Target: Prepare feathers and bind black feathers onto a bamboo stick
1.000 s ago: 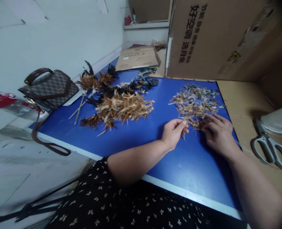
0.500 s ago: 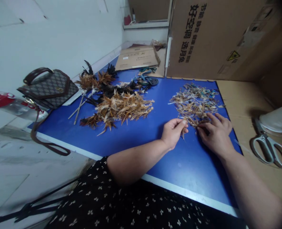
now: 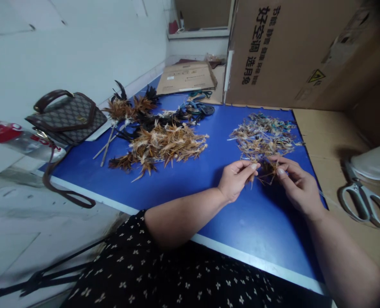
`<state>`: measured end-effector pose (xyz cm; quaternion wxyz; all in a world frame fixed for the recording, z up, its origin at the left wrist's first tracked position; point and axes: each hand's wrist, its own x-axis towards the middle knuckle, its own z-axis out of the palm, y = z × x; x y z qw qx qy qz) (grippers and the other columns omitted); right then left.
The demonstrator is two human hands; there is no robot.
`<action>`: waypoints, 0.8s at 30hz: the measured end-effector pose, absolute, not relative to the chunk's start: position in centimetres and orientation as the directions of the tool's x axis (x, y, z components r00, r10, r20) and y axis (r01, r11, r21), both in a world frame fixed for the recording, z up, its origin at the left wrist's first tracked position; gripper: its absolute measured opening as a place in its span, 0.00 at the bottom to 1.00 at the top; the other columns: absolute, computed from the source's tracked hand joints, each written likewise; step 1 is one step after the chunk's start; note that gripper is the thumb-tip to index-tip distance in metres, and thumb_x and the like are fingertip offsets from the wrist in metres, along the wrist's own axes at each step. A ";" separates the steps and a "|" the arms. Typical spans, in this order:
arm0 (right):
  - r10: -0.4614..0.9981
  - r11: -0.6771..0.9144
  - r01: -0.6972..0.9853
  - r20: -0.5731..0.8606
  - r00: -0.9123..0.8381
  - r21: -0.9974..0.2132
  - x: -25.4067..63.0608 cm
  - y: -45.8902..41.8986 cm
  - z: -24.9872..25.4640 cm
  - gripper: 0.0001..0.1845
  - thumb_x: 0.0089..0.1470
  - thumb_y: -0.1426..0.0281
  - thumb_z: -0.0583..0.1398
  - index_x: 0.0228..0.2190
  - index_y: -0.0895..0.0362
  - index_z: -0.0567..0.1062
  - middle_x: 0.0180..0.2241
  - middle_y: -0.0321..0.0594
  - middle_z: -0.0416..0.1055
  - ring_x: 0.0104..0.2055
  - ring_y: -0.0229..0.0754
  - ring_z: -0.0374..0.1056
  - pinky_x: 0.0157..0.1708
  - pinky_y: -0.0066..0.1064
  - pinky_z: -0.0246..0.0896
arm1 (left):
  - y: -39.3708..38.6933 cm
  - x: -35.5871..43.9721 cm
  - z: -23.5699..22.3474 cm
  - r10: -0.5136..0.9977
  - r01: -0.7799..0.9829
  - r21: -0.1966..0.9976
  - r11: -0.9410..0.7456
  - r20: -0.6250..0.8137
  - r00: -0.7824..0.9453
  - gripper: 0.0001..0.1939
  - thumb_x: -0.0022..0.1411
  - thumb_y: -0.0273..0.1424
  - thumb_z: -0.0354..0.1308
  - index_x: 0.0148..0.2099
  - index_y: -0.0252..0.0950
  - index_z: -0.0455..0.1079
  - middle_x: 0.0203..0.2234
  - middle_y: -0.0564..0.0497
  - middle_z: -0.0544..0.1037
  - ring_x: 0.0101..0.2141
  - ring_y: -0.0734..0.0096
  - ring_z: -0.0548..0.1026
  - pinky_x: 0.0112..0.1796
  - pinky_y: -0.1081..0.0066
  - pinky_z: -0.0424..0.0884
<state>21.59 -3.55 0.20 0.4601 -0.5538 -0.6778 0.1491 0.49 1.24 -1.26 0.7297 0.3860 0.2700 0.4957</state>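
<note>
My left hand (image 3: 238, 179) pinches a small brown feather between thumb and fingertips, just above the blue tabletop (image 3: 177, 188). To its right, my right hand (image 3: 297, 184) has its thumb and fingers closed on thin brown feathers (image 3: 267, 174) that stretch toward the left hand. Just beyond both hands lies a loose pile of small mixed feathers (image 3: 263, 134), tan, white and teal. Left of that pile, a bushy row of golden-brown feathers (image 3: 167, 143) rests on the table, with black and rust-coloured feathers (image 3: 129, 107) behind it.
Grey-handled scissors (image 3: 360, 196) lie on cardboard at the right, beside a white cylinder (image 3: 374, 160). A patterned handbag (image 3: 69, 117) and a red-capped bottle (image 3: 19, 139) stand at the left. A large cardboard box (image 3: 283, 55) walls the back; a flat carton (image 3: 186, 77) lies behind the feathers.
My right hand has turned and drawn back from the pile's edge, lifting thin brown feathers. My left hand has shifted slightly right, still pinching.
</note>
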 end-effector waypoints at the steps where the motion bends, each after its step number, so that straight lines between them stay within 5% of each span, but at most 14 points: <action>1: 0.896 0.341 0.602 0.444 0.026 -0.722 21.7 -3.6 0.2 0.19 0.76 0.53 0.62 0.34 0.49 0.78 0.62 0.45 0.84 0.64 0.57 0.79 0.68 0.57 0.72 | 1.3 0.5 -1.2 0.933 -0.527 0.826 0.201 0.003 0.361 0.26 0.58 0.51 0.81 0.43 0.34 0.84 0.32 0.51 0.82 0.27 0.80 0.70 0.30 0.71 0.63; 7: 0.907 0.361 0.609 0.418 -0.053 -0.706 22.0 -3.4 0.4 0.18 0.76 0.54 0.60 0.34 0.47 0.79 0.59 0.45 0.85 0.63 0.60 0.79 0.68 0.59 0.71 | 1.3 0.4 -1.3 0.933 -0.540 0.816 0.206 0.002 0.360 0.27 0.58 0.52 0.81 0.45 0.34 0.85 0.32 0.50 0.82 0.27 0.79 0.70 0.30 0.72 0.63; 14: 0.839 0.465 0.728 0.514 -0.181 -0.503 21.2 -3.2 0.5 0.14 0.74 0.59 0.60 0.34 0.47 0.76 0.53 0.45 0.86 0.62 0.60 0.78 0.67 0.59 0.70 | 1.1 0.4 -1.4 0.925 -0.489 0.849 0.200 0.000 0.379 0.27 0.61 0.52 0.78 0.47 0.33 0.85 0.32 0.50 0.82 0.28 0.78 0.71 0.30 0.72 0.63; 24: 0.818 0.484 0.796 0.512 -0.263 -0.365 20.8 -3.0 0.0 0.11 0.73 0.59 0.62 0.38 0.48 0.81 0.57 0.47 0.86 0.67 0.61 0.75 0.69 0.63 0.69 | 1.0 0.7 -2.0 0.905 -0.409 0.891 0.199 -0.007 0.425 0.24 0.57 0.51 0.80 0.43 0.36 0.87 0.38 0.46 0.86 0.33 0.75 0.73 0.36 0.69 0.68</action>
